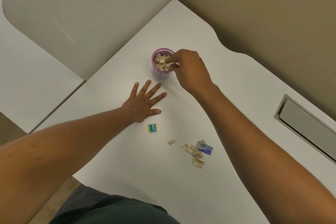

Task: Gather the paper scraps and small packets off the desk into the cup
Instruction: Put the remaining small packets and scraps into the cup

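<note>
A white cup with a purple rim [160, 75] stands on the white desk [127, 151], full of tan paper scraps [161, 62]. My right hand [190, 69] hovers over the cup's right rim, fingertips pinched down among the scraps. My left hand [143, 100] lies flat on the desk just in front of the cup, fingers spread, holding nothing. A small blue and yellow packet [152, 127] lies near my left wrist. Further right sit a lone scrap [171, 141], a heap of tan scraps [195, 154] and a blue and white packet [205, 148].
A metal cable hatch [307, 127] is set into the desk at the right. Beige partition walls [263, 5] stand behind the desk. A second white desk surface [36, 78] adjoins on the left. The desk's curved front edge runs close to my lap.
</note>
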Demonstrator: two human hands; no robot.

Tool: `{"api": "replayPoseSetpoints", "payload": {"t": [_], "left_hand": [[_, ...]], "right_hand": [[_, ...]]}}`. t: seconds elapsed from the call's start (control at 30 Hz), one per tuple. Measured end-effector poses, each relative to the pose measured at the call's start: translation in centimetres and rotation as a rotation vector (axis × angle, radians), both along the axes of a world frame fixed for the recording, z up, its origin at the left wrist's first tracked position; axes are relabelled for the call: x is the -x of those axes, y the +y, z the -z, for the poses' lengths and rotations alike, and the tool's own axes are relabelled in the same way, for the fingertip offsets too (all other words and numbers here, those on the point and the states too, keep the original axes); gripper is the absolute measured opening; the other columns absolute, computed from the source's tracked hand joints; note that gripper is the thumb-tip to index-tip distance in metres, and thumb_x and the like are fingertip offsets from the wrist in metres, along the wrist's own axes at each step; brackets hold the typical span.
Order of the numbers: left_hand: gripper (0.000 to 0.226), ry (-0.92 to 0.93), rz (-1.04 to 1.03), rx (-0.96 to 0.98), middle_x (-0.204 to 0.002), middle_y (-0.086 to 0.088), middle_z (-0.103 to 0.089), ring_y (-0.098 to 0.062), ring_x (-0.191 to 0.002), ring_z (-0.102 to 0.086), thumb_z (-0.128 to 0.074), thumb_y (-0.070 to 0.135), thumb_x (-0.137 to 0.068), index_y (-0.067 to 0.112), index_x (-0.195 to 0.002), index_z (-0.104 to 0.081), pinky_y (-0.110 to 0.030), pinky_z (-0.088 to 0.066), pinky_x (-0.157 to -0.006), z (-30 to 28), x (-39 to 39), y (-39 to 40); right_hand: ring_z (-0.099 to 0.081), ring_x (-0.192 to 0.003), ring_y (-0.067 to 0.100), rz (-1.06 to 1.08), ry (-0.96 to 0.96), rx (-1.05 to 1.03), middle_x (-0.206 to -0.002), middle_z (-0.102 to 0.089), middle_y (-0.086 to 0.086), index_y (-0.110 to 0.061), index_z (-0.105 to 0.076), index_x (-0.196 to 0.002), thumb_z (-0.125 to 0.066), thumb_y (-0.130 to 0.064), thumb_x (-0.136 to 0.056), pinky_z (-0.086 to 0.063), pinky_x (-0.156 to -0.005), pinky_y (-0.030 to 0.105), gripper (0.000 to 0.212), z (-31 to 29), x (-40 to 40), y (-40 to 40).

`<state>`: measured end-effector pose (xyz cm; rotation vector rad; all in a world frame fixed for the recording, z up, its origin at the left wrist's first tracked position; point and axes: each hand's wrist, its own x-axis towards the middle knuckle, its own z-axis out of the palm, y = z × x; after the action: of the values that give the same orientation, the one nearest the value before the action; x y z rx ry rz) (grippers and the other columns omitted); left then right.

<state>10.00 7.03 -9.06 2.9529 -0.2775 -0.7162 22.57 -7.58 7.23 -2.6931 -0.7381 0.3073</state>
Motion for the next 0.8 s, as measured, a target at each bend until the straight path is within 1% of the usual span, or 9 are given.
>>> {"api": "replayPoseSetpoints", "payload": {"t": [0.1, 0.2, 0.3, 0.37, 0.43, 0.5, 0.6, 0.7, 0.8], "left_hand": [[0.074, -0.022, 0.001, -0.014, -0.173, 0.003, 0.031, -0.035, -0.161, 0.025, -0.01, 0.071, -0.101, 0.043, -0.155, 0.032, -0.065, 0.007, -0.128, -0.1, 0.2, -0.1], [0.074, -0.016, -0.004, -0.022, -0.173, 0.003, 0.031, -0.035, -0.161, 0.024, -0.01, 0.071, -0.101, 0.043, -0.157, 0.029, -0.065, 0.007, -0.128, -0.1, 0.3, -0.3], [0.075, -0.019, 0.008, -0.006, -0.173, 0.002, 0.031, -0.035, -0.161, 0.025, -0.01, 0.07, -0.101, 0.042, -0.161, 0.022, -0.065, 0.008, -0.128, -0.2, 0.3, 0.0], [0.074, -0.024, 0.016, 0.005, -0.174, 0.002, 0.03, -0.035, -0.161, 0.025, -0.014, 0.068, -0.102, 0.041, -0.162, 0.021, -0.065, 0.008, -0.128, -0.2, 0.4, 0.1], [0.075, -0.029, 0.013, -0.004, -0.174, 0.001, 0.03, -0.035, -0.162, 0.023, -0.015, 0.068, -0.103, 0.04, -0.161, 0.023, -0.065, 0.006, -0.128, 0.0, 0.4, 0.1], [0.076, -0.039, 0.007, -0.006, -0.174, 0.002, 0.027, -0.033, -0.163, 0.021, -0.017, 0.07, -0.101, 0.041, -0.16, 0.022, -0.065, 0.006, -0.128, 0.2, 0.3, 0.2], [0.079, -0.057, -0.029, 0.086, -0.178, -0.001, 0.014, -0.032, -0.165, 0.012, -0.019, 0.072, -0.098, 0.04, -0.166, 0.004, -0.065, 0.008, -0.128, 0.2, 0.5, 0.2], [0.087, -0.142, 0.025, 0.064, -0.177, -0.009, -0.007, -0.043, -0.163, -0.01, -0.004, 0.078, -0.093, 0.033, -0.166, -0.018, -0.07, -0.011, -0.124, -0.2, 0.7, 0.1], [0.091, -0.096, -0.016, 0.113, -0.178, -0.004, 0.0, -0.037, -0.165, -0.001, -0.003, 0.083, -0.089, 0.037, -0.167, -0.013, -0.07, 0.005, -0.125, -0.1, 0.5, 0.1]], "right_hand": [[-0.067, -0.1, 0.028, 0.055, -0.065, -0.078, -0.109, -0.071, 0.01, -0.015, -0.077, -0.111, -0.061, 0.0, -0.088, -0.048, -0.087, 0.03, 0.031, 0.9, 4.5, -2.2], [-0.064, -0.096, 0.032, 0.105, -0.026, -0.133, -0.101, -0.069, 0.011, -0.012, -0.076, -0.104, -0.06, 0.001, -0.089, -0.052, -0.084, 0.038, 0.025, 3.4, 10.6, -3.8], [-0.06, -0.104, 0.031, -0.013, 0.072, -0.068, -0.112, -0.067, 0.009, -0.012, -0.073, -0.109, -0.06, -0.012, -0.094, -0.055, -0.081, 0.04, 0.02, 6.9, 16.9, -4.0], [-0.057, -0.114, 0.034, -0.153, 0.078, -0.046, -0.128, -0.065, 0.011, -0.011, -0.071, -0.119, -0.061, -0.019, -0.095, -0.054, -0.09, 0.042, 0.027, 9.2, 19.1, -4.0], [-0.052, -0.125, 0.039, -0.279, 0.078, 0.039, -0.139, -0.058, 0.014, -0.012, -0.068, -0.123, -0.06, -0.018, -0.095, -0.048, -0.101, 0.046, 0.03, 10.7, 19.8, -4.4], [-0.055, -0.121, 0.04, -0.324, 0.032, 0.105, -0.136, -0.061, 0.014, -0.01, -0.071, -0.116, -0.06, -0.008, -0.093, -0.049, -0.096, 0.047, 0.026, 11.5, 19.7, -5.2], [-0.059, -0.107, 0.037, -0.24, 0.014, 0.133, -0.119, -0.067, 0.012, -0.006, -0.071, -0.106, -0.057, 0.0, -0.088, -0.052, -0.082, 0.044, 0.024, 11.4, 19.2, -7.6], [-0.061, -0.102, 0.034, -0.134, -0.004, 0.172, -0.111, -0.069, 0.011, -0.003, -0.071, -0.095, -0.058, 0.004, -0.084, -0.052, -0.082, 0.042, 0.018, 11.1, 19.2, -11.2], [-0.066, -0.108, 0.034, -0.081, -0.018, 0.154, -0.119, -0.07, 0.013, -0.003, -0.073, -0.098, -0.069, 0.008, -0.079, -0.057, -0.09, 0.04, 0.023, 10.9, 21.0, -15.0]]}}
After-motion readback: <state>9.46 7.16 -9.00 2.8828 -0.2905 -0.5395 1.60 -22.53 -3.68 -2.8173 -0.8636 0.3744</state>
